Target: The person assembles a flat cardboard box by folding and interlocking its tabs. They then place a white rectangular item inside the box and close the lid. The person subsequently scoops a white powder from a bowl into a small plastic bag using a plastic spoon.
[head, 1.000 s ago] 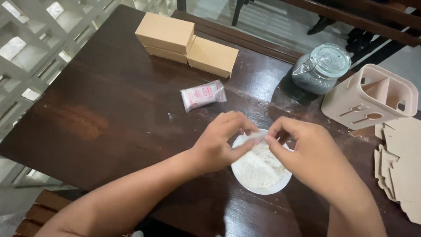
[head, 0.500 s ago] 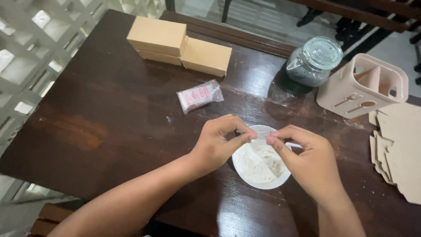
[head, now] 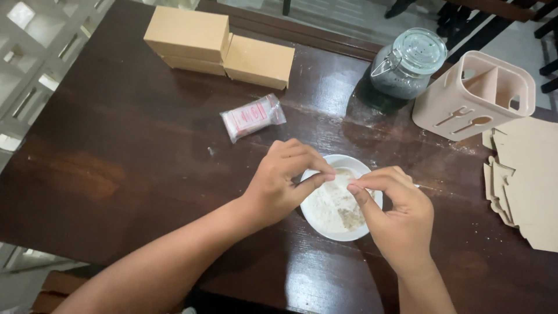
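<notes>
A small white bowl (head: pixel 340 234) holding pale powder and some brownish grains sits on the dark wooden table (head: pixel 116 151). My left hand (head: pixel 283 181) and my right hand (head: pixel 396 214) meet just above it. Each pinches one side of a small clear plastic bag (head: pixel 343 181) with thumb and forefinger. The bag hangs over the powder and is hard to make out. My right hand covers the bowl's right rim.
A packet of small clear bags with red print (head: pixel 253 116) lies behind the bowl. Two tan cardboard boxes (head: pixel 192 35) stand at the back left. A lidded glass jar (head: pixel 407 64), a beige cutlery holder (head: pixel 474 96) and flat cardboard cutouts (head: pixel 523 174) are at the right.
Both hands stay pinched on the clear bag and have settled lower over the bowl. The view has shifted slightly; nothing else on the table moved.
</notes>
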